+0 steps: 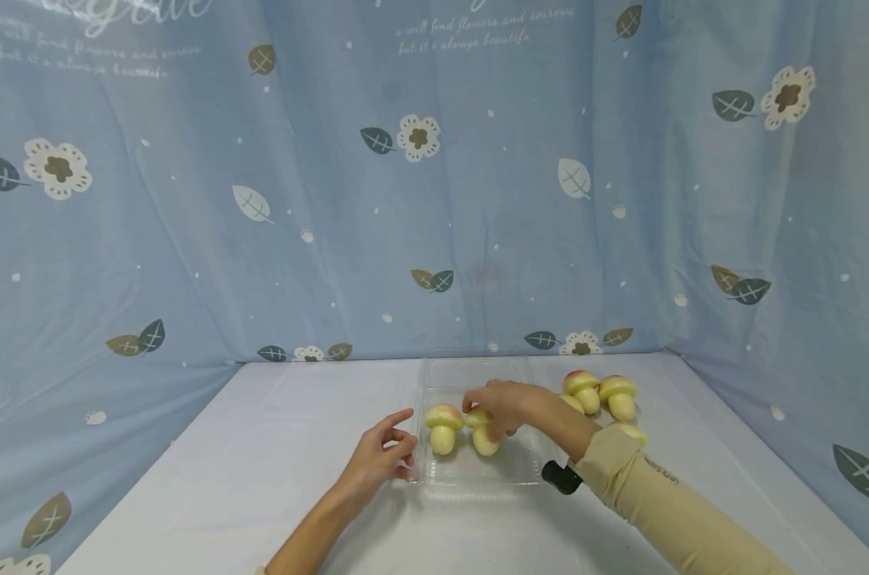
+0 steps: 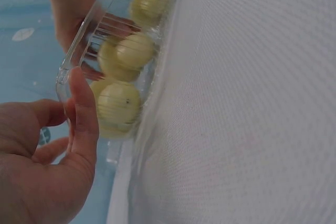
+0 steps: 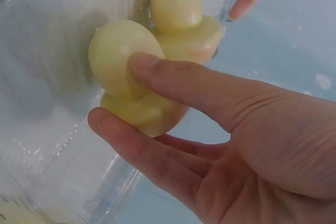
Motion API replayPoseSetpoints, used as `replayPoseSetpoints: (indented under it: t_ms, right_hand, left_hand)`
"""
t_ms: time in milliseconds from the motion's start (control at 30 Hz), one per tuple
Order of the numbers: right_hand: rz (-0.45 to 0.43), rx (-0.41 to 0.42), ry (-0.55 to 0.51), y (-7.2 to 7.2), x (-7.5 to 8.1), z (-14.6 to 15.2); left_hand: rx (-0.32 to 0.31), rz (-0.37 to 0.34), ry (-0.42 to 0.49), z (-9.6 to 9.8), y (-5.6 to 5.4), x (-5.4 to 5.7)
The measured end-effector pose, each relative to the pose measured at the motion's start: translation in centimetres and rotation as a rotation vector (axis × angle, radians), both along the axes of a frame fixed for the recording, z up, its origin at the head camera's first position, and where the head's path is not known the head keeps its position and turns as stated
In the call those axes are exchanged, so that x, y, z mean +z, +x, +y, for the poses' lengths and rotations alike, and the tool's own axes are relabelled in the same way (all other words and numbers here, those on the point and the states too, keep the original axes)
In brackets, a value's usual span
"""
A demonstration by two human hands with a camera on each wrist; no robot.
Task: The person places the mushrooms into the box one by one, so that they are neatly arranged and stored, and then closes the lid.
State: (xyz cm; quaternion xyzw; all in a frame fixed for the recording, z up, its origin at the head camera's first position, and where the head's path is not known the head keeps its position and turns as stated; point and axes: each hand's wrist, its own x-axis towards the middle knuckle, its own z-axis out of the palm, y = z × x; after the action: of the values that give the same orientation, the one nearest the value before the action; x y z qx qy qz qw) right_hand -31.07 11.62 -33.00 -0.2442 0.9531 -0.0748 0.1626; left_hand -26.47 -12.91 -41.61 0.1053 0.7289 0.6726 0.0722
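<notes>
A clear plastic box [image 1: 470, 471] lies on the white table, its transparent lid [image 1: 470, 371] folded back behind it. My left hand [image 1: 384, 451] is at the box's left side; in the left wrist view its thumb and fingers hold the near corner of the wall. Inside the box, my right hand [image 3: 231, 124] pinches a yellow toy mushroom [image 3: 118, 61], thumb on the stem and fingers by the cap. Left of it stands another toy mushroom [image 1: 443, 430] with a reddish-topped cap, close beside the held one.
Several more toy mushrooms [image 1: 617, 397] lie on the table right of the box, partly behind my right forearm. A black cylindrical thing [image 1: 561, 477] is under the right wrist. A blue patterned curtain [image 1: 478, 200] hangs behind and beside the table [image 1: 248, 447].
</notes>
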Motion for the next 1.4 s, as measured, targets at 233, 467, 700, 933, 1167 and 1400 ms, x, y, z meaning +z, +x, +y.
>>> replayPoseSetpoints:
  t_ms: [233, 467, 700, 933, 1167, 1400]
  right_hand:
    - [-0.012, -0.012, -0.008, -0.2, 0.1, 0.1]
    - [0.003, -0.051, -0.035, -0.2, 0.0, 0.1]
    - [0.068, 0.04, -0.047, -0.5, 0.7, 1.1]
    - [0.033, 0.064, -0.125, -0.1, 2.3, 3.2]
    - [-0.01, 0.026, -0.248, 0.8, 2.7, 5.3]
    - [0.025, -0.01, -0.281, 1.9, 2.7, 7.6]
  left_hand:
    - [-0.007, -0.006, 0.007, 0.1, -0.1, 0.1]
    - [-0.008, -0.02, 0.011, -0.1, 0.0, 0.0]
    - [-0.012, -0.019, 0.02, -0.1, 0.0, 0.0]
    - [-0.01, -0.017, 0.018, -0.1, 0.0, 0.1]
    - [-0.014, -0.023, 0.023, -0.2, 0.1, 0.0]
    - [-0.019, -0.025, 0.035, -0.3, 0.0, 0.0]
